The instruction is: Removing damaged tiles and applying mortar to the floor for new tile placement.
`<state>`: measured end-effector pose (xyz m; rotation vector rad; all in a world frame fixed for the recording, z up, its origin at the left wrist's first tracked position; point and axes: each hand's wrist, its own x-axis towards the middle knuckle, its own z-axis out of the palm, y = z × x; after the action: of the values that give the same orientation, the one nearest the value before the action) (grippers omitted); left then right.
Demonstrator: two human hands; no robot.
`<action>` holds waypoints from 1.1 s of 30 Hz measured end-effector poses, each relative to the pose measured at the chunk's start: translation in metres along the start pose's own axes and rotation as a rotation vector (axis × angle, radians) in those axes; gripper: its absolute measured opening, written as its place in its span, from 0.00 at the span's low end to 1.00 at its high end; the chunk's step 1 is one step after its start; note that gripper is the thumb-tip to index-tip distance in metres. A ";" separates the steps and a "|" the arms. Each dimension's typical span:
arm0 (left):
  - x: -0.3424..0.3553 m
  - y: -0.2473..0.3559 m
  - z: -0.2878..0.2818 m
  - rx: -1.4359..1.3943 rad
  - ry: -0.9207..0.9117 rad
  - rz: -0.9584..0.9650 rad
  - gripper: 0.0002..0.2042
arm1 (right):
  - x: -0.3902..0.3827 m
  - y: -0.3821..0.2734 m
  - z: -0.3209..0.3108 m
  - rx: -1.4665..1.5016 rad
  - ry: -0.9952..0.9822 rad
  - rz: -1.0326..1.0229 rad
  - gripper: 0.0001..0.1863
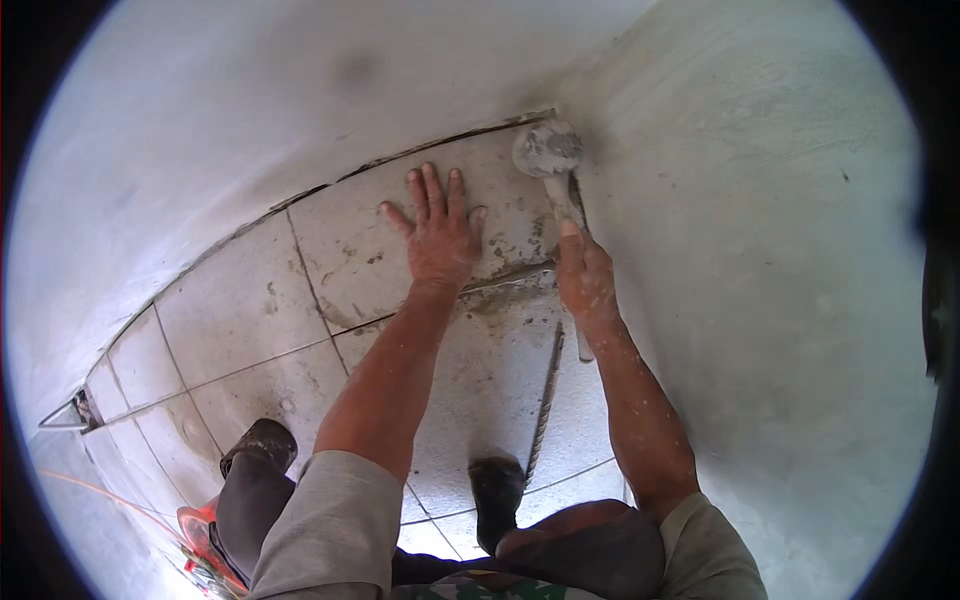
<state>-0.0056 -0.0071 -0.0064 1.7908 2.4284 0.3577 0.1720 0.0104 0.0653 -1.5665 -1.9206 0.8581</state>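
The head camera looks steeply down, close above the tiled floor [250, 330] at a wall corner.

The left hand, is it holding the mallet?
No. The left hand lies flat with fingers spread on the corner tile, while the right hand grips the mallet by its handle.

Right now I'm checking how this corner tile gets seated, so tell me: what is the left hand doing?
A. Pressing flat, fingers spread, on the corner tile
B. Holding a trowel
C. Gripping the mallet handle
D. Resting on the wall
A: the left hand lies palm down with fingers spread on the corner tile, while the right hand grips the handle of the rubber mallet.
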 end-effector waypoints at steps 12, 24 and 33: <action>-0.091 -0.060 -0.018 -0.066 0.124 -0.287 0.29 | -0.068 0.008 0.032 0.159 -0.200 0.107 0.25; -0.123 -0.079 -0.027 -0.019 0.035 -0.249 0.30 | -0.061 0.001 0.067 -0.446 -0.104 -0.716 0.15; -0.119 -0.072 -0.026 0.028 0.039 -0.271 0.30 | -0.060 -0.007 0.063 -0.346 -0.019 -0.662 0.13</action>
<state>-0.0418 -0.1438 -0.0057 1.4490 2.6681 0.3358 0.1336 -0.0592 0.0282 -0.9566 -2.4708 0.2660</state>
